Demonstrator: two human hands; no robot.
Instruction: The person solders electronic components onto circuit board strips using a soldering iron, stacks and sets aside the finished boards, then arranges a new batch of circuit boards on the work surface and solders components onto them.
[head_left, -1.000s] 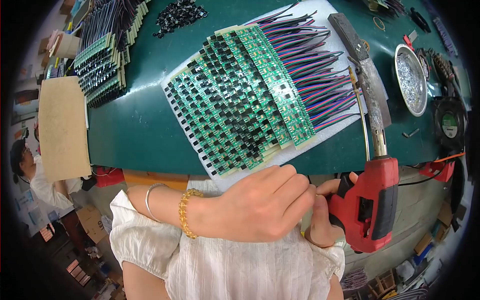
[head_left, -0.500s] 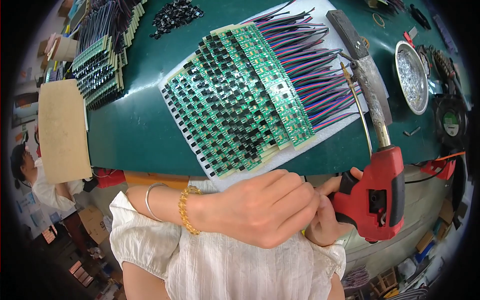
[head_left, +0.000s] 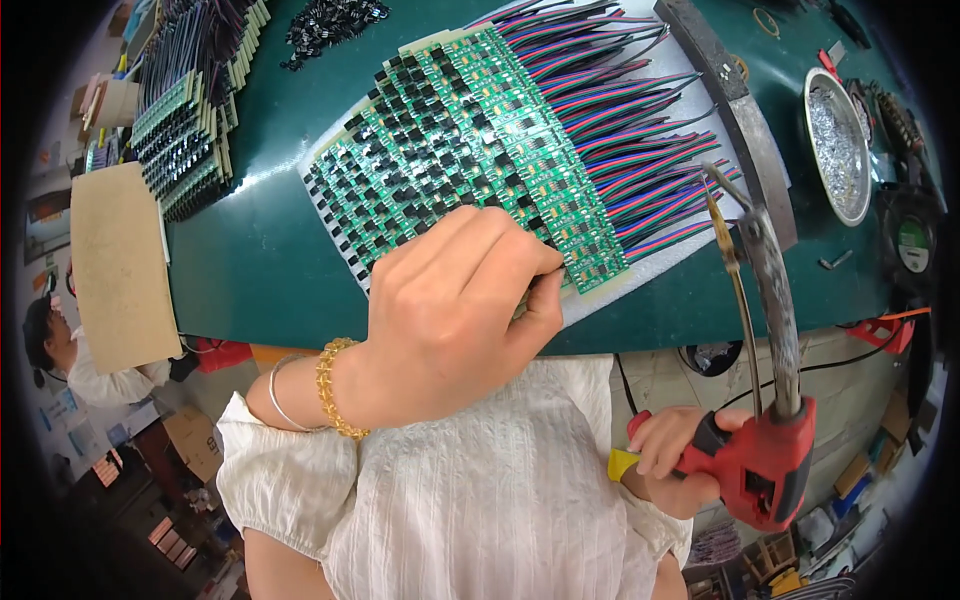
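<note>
My left hand (head_left: 460, 300), with a yellow beaded bracelet and a silver bangle at its wrist, reaches over the near edge of a bank of green circuit boards (head_left: 590, 235). Its thumb and forefinger are pinched at the boards' edge; whatever lies between them is too small to make out. Black components stand in rows on the boards, and bundles of coloured wires (head_left: 640, 150) fan out from their right side. My right hand (head_left: 668, 450) is wrapped round the handle of a red soldering gun (head_left: 765, 465), its long metal barrel and tip pointing up beside the wires.
Under the boards lies a white foam sheet (head_left: 590, 305), with a dark metal bar (head_left: 745, 140) at its right. A metal bowl (head_left: 838, 150) stands farther right, near a black fan (head_left: 912, 240). Loose black components (head_left: 335, 22) and more wired boards (head_left: 190, 130) lie back left. Another person (head_left: 75, 345) sits far left.
My left hand has left my right hand and moved up and left onto the boards' near edge. My right hand has lowered the soldering gun slightly, down and to the right.
</note>
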